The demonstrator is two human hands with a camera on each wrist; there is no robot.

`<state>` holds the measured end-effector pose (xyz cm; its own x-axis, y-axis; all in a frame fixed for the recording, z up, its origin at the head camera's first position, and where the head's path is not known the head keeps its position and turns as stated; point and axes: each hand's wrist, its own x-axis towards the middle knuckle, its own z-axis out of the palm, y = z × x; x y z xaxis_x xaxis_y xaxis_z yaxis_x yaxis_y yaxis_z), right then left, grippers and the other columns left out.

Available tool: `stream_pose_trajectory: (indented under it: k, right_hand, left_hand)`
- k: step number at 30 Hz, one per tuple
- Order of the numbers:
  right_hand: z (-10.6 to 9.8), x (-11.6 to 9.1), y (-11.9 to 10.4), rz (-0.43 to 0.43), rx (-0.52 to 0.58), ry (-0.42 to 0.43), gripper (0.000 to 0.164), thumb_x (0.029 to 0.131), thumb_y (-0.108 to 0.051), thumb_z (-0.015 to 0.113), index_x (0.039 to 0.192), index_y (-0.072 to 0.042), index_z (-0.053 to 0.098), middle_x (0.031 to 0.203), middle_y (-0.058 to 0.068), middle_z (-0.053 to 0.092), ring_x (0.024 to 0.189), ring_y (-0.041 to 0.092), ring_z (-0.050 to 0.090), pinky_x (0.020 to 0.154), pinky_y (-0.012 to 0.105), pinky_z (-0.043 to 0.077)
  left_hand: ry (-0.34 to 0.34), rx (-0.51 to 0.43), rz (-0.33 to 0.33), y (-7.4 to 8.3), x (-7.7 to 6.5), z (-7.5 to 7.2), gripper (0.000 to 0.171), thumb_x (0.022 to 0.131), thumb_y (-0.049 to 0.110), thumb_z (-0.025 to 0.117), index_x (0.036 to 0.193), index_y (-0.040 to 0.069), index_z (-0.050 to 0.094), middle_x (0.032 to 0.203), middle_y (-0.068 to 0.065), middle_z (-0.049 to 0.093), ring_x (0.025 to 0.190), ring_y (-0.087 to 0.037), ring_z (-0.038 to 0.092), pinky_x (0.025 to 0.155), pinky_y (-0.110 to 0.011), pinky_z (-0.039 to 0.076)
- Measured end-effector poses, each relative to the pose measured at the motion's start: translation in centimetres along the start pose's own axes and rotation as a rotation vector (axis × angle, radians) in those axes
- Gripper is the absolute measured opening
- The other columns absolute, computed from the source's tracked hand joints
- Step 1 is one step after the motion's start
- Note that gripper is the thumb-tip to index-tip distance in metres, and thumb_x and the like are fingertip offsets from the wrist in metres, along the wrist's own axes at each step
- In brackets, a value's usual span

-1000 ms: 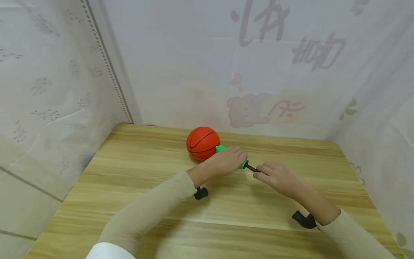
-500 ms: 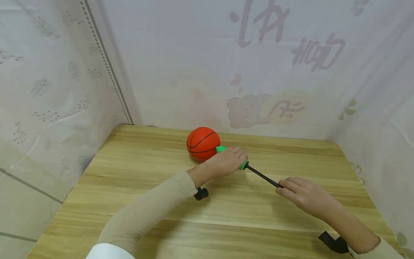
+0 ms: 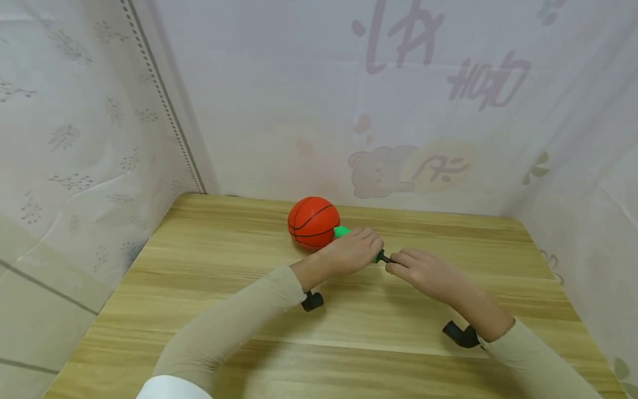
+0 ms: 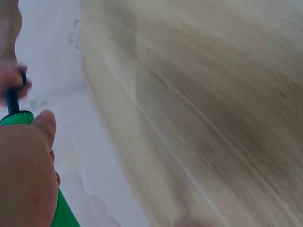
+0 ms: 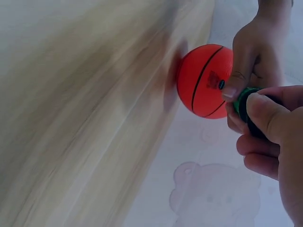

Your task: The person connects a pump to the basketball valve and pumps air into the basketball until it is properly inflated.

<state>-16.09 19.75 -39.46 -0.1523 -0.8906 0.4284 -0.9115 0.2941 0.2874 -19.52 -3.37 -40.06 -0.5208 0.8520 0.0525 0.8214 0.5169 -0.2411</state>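
Note:
An orange-red toy basketball (image 3: 313,223) with black lines rests near the back of the wooden table. The green tip of a hand pump (image 3: 341,231) meets the ball's right side. My left hand (image 3: 351,252) grips the green pump barrel, covering most of it. My right hand (image 3: 423,272) holds the black handle end, close to the left hand, with only a short piece of black rod (image 3: 386,258) showing between them. In the right wrist view, the thumb (image 5: 265,111) and fingers curl round the black handle, and the basketball (image 5: 203,80) sits behind.
The wood-grain table (image 3: 239,233) backs onto a pale printed curtain (image 3: 279,111). More curtain hangs at the left and right sides. Black wrist camera mounts (image 3: 312,301) stick out below both wrists.
The right hand drew the black rod out to the lower right half a second ago, and the rod is now back in, near the left hand. Ball and left hand have stayed nearly still.

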Motion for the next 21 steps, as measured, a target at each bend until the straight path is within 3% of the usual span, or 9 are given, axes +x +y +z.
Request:
stream_pose_trajectory:
  k: [7,11,17,21]
  right_hand:
    - [0.4,0.3,0.2,-0.004,-0.011,0.032,0.051,0.112,-0.010,0.019,0.096,-0.002,0.067,0.089,0.005,0.062,0.072,0.015,0.055,0.061,0.024,0.048]
    - [-1.1,-1.4,-0.8,-0.006,0.000,0.062,0.046,0.113,-0.011,0.024,0.096,-0.004,0.066,0.089,0.005,0.062,0.073,0.017,0.057,0.061,0.027,0.050]
    - [-3.7,-4.5,-2.5,0.057,0.006,0.032,0.047,0.113,-0.013,0.023,0.098,-0.006,0.067,0.094,0.003,0.063,0.078,0.016,0.060,0.068,0.030,0.054]
    - [-4.3,-5.3,-2.7,0.054,0.010,0.043,0.046,0.113,-0.013,0.024,0.099,-0.006,0.068,0.096,0.004,0.065,0.080,0.017,0.061,0.069,0.032,0.055]
  left_hand:
    - [0.001,-0.080,-0.011,-0.5,-0.2,0.0,0.012,0.108,0.020,0.049,0.115,0.010,0.050,0.123,-0.001,0.054,0.112,-0.015,0.048,0.098,-0.026,0.040]
    - [0.014,-0.073,0.010,-0.7,-0.4,0.1,0.009,0.108,0.016,0.048,0.115,0.010,0.049,0.122,-0.001,0.055,0.112,-0.015,0.048,0.099,-0.027,0.040]
    - [0.011,-0.034,0.026,-0.6,-0.2,0.1,0.010,0.107,0.011,0.047,0.117,0.009,0.050,0.122,-0.001,0.056,0.112,-0.015,0.048,0.100,-0.025,0.041]
    - [0.003,-0.050,0.023,-0.5,-0.1,0.1,0.012,0.107,0.009,0.046,0.118,0.008,0.050,0.123,-0.002,0.056,0.114,-0.016,0.048,0.102,-0.026,0.041]
